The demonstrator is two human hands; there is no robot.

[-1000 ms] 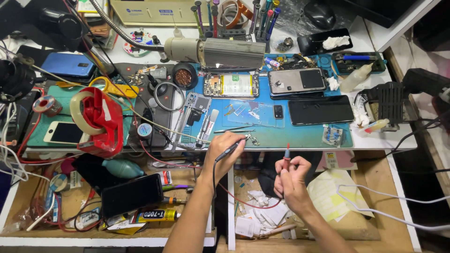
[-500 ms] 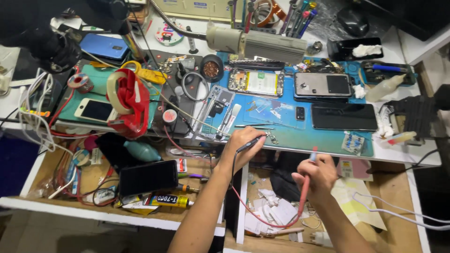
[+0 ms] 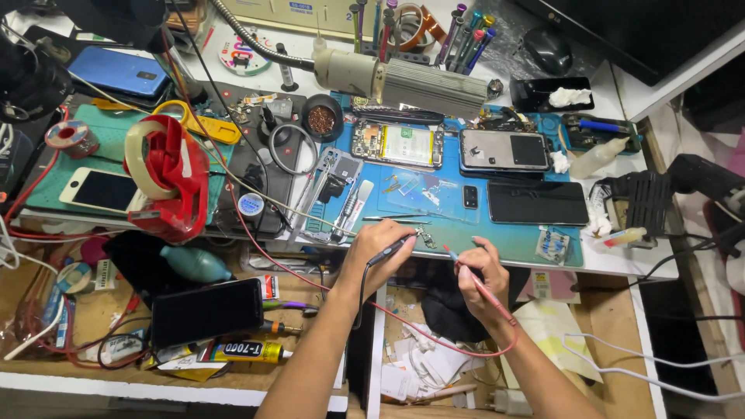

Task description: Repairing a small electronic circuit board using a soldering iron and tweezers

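Fingers of the left hand (image 3: pixel 378 250) pinch a black probe (image 3: pixel 394 249), those of the right hand (image 3: pixel 479 277) a red probe (image 3: pixel 479 283); both tips near a small part (image 3: pixel 424 235) at the tabletop's (image 3: pixel 504 240) edge, contact unclear, testing seemingly underway.

A white phone (image 3: pixel 99 190) with a dark screen lies on the green mat at the bench's left. A blue phone (image 3: pixel 118 71) rests face down at the far left. On the blue mat, a black phone (image 3: pixel 537 203) lies screen dark. A black phone (image 3: pixel 206 311) sits in the open drawer, beside a yellow glue tube (image 3: pixel 247 351) with a black label
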